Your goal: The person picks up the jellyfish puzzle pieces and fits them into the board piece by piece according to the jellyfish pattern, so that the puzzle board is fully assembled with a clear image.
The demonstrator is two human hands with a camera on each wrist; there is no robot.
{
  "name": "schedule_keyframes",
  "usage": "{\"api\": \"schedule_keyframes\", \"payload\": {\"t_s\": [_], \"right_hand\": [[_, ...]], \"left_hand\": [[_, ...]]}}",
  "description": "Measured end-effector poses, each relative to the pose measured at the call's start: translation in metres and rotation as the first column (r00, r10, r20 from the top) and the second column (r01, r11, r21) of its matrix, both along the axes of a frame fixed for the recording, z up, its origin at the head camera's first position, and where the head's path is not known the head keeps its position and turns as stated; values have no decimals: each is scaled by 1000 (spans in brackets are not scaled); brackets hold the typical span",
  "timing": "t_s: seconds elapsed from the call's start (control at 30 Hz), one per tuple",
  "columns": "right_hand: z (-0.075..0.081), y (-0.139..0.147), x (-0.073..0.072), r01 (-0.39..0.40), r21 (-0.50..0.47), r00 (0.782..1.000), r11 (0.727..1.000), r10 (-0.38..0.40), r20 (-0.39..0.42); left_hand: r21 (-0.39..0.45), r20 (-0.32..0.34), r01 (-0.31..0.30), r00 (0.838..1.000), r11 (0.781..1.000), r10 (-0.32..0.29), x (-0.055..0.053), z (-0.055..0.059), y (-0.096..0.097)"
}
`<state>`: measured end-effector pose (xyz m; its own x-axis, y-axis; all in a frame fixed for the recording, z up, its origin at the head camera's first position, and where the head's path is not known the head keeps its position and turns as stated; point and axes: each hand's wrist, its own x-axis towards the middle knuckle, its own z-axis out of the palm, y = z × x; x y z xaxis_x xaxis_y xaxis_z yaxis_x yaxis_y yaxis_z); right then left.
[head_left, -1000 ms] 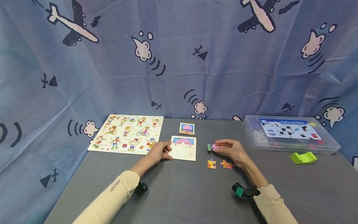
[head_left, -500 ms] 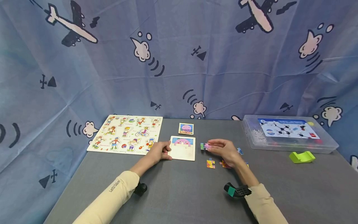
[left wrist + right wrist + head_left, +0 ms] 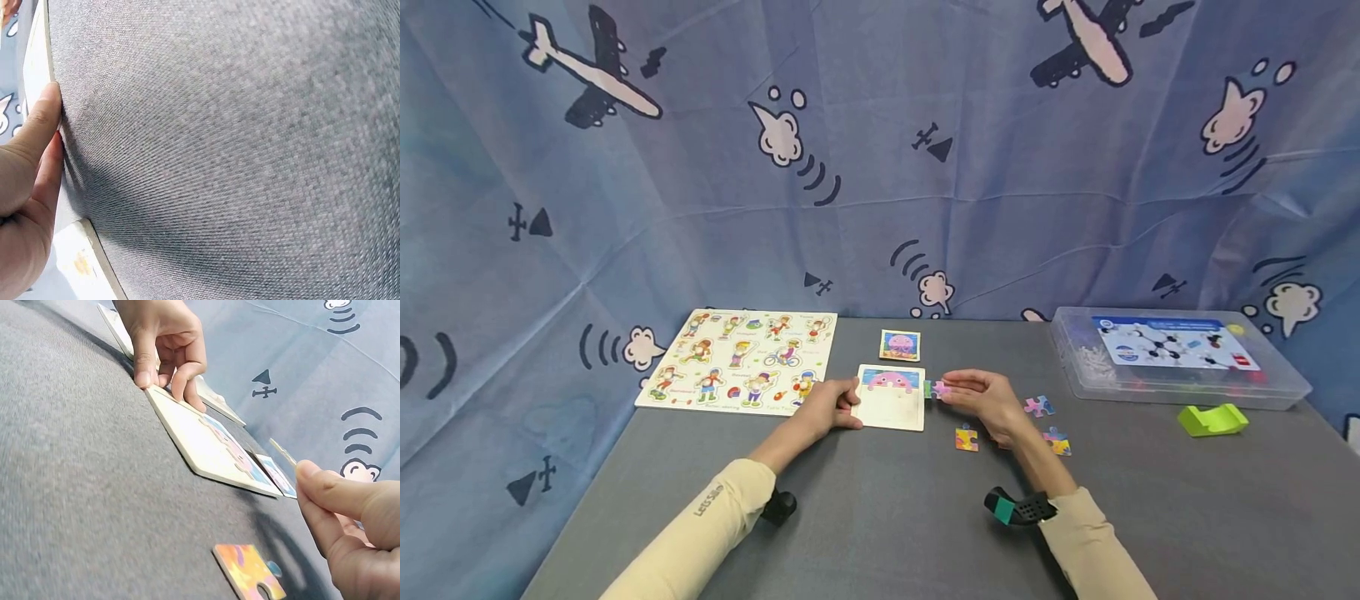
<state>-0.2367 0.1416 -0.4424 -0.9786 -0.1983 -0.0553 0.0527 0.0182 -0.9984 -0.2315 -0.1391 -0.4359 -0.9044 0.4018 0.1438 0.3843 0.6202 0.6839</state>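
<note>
My left hand (image 3: 827, 406) holds the left edge of a small square puzzle tray (image 3: 891, 410), thumb at its near corner in the right wrist view. Joined pieces with a pink octopus's head (image 3: 891, 380) fill the tray's top part; below them is bare wood. Between thumb and fingertips my right hand (image 3: 988, 402) pinches a green-and-pink jigsaw piece (image 3: 936, 389), raised above the table beside the tray's right edge. A yellow-orange jigsaw piece (image 3: 249, 570) lies under that hand. More loose pieces lie to the right, a pink-and-blue one (image 3: 1039, 406) and a blue-and-yellow one (image 3: 1057, 442).
A small octopus picture card (image 3: 900, 345) lies behind the tray. At left is a large board with cartoon figures (image 3: 741, 358). A clear plastic box (image 3: 1180, 358) stands at the back right, with a lime-green block (image 3: 1213, 421) before it. A patterned curtain (image 3: 880, 167) hangs behind.
My right hand has moved left with the pinched jigsaw piece, up to the tray's right edge. Loose pieces it had covered now show. My left hand has stayed on the tray.
</note>
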Motion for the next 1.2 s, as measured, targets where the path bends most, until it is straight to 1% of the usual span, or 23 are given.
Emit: {"api": "schedule_keyframes", "payload": {"t_s": [0.07,0.1,0.2,0.27,0.33,0.43,0.57,0.73,0.87,1.1,1.2], "right_hand": [[0,-3,1,-14,-36,1000,999,14,-13],[0,-4,1,-29,-70,999,997,27,-28],[0,-9,2,-52,-98,997,994,47,-57],[0,-13,2,-47,-97,998,994,42,-50],[0,-17,1,-34,-77,999,996,32,-30],[-2,-24,-2,-20,-86,1000,996,20,-1],[-2,-31,-3,-26,-118,1000,993,26,-5],[0,-37,-3,-26,-118,1000,993,26,-3],[-2,-43,-4,-31,-120,999,992,29,-18],[-4,-56,-5,-3,-113,1000,994,1,-17],[-3,-63,-4,20,-105,1000,994,-22,-18]], "left_hand": [[4,-6,-2,1000,1000,2,0,-1,0],[6,-8,-1,1000,1000,1,0,-2,-1],[10,-14,6,1000,1000,-6,0,-3,-1],[13,-13,5,1000,1000,-5,0,-3,-1],[8,-11,0,1000,1000,0,0,-3,-2],[0,-8,-8,1000,1000,8,-1,-3,-2],[-6,-2,-9,1000,1000,9,-1,-4,-1],[-13,10,-20,1000,1000,20,-2,-4,0],[-20,18,-30,999,999,30,-2,-3,0],[-12,-4,-5,1000,1000,5,-3,-3,-1],[-9,-1,-4,1000,1000,4,-3,-3,-1]]}}
